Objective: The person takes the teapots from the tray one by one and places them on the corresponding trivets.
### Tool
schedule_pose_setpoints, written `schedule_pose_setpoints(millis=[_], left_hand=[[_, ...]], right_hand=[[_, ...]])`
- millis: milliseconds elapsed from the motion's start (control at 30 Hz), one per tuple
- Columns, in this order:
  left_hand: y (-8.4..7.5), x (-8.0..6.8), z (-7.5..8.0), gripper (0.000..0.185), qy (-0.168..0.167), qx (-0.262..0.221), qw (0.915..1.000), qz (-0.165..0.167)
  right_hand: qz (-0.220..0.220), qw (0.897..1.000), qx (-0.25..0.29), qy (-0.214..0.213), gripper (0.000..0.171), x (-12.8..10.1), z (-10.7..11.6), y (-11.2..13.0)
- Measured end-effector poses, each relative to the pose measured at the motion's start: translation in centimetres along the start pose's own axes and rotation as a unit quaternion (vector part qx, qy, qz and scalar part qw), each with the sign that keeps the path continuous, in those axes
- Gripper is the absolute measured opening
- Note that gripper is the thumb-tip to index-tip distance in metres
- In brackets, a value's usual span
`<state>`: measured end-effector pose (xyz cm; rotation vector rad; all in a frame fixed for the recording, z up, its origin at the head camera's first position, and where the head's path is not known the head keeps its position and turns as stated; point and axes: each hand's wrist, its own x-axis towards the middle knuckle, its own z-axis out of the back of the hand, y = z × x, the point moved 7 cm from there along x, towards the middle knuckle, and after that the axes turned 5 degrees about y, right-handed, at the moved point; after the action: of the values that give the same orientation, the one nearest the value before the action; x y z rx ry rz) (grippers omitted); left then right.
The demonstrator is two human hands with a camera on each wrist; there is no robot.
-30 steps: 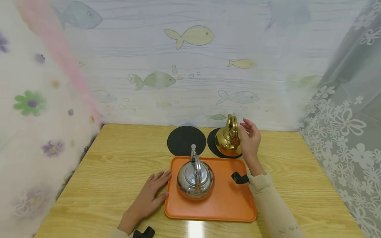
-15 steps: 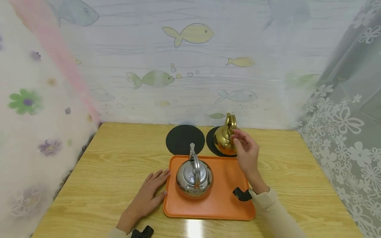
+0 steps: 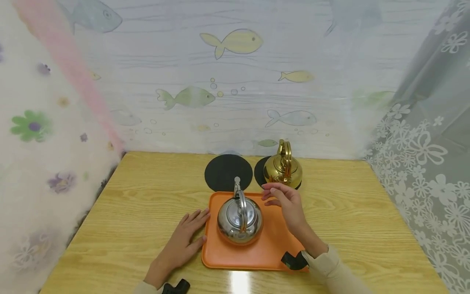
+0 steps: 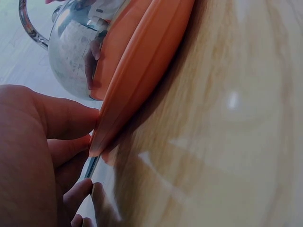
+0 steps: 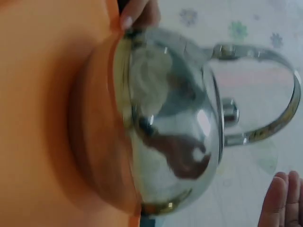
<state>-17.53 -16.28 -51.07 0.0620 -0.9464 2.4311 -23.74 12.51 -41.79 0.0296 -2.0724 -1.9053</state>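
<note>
A silver kettle [image 3: 240, 220] stands upright on an orange tray [image 3: 282, 241], its arched handle raised. My left hand [image 3: 181, 241] lies at the tray's left side, with fingertips and thumb touching the rim, as the left wrist view shows up close. Over the tray's right half is my right hand [image 3: 290, 206], fingers loosely bent and holding nothing, to the right of the silver kettle. Behind it a gold kettle [image 3: 282, 167] sits on a black round mat. The right wrist view shows the silver kettle [image 5: 175, 123] with the right fingertips [image 5: 279, 203] apart from its handle.
A second black round mat [image 3: 228, 172] lies behind the tray, left of the gold kettle. The wooden table [image 3: 147, 183] ends at a fish-patterned curtain [image 3: 235, 102] at the back. More patterned curtains hang on both sides.
My right hand has moved from beside the gold kettle's handle forward and left, over the tray toward the silver kettle. The left hand and both kettles stay in place.
</note>
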Motion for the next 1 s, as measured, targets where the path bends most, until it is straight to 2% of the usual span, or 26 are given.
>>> schedule_pose_setpoints(millis=[167,300,433,667,833,1000], left_hand=[[0.1,0.0,-0.1,0.057,0.002,-0.001,1.0000,0.000],[0.0,0.0,-0.1,0.057,0.003,-0.001,1.0000,-0.001],[0.0,0.0,0.0,0.057,0.001,-0.002,1.0000,-0.002],[-0.1,0.0,0.0,0.057,0.001,-0.001,1.0000,-0.001],[-0.1,0.0,0.0,0.057,0.002,0.001,1.0000,-0.002],[-0.1,0.1,0.0,0.057,0.002,0.002,1.0000,-0.003]], right_hand=[[-0.069,0.996,0.015,0.045,0.039,-0.8,-1.7,-0.5],[-0.106,0.992,0.020,0.064,0.042,-1.4,-2.7,-0.8],[-0.113,0.989,0.030,0.086,0.044,-1.6,-3.4,-0.9],[-0.119,0.981,0.082,0.128,0.046,-1.8,-4.7,-1.2],[-0.140,0.972,0.123,0.145,0.040,-2.0,-5.3,-1.6],[-0.154,0.962,0.147,0.172,0.045,-2.1,-6.0,-1.6]])
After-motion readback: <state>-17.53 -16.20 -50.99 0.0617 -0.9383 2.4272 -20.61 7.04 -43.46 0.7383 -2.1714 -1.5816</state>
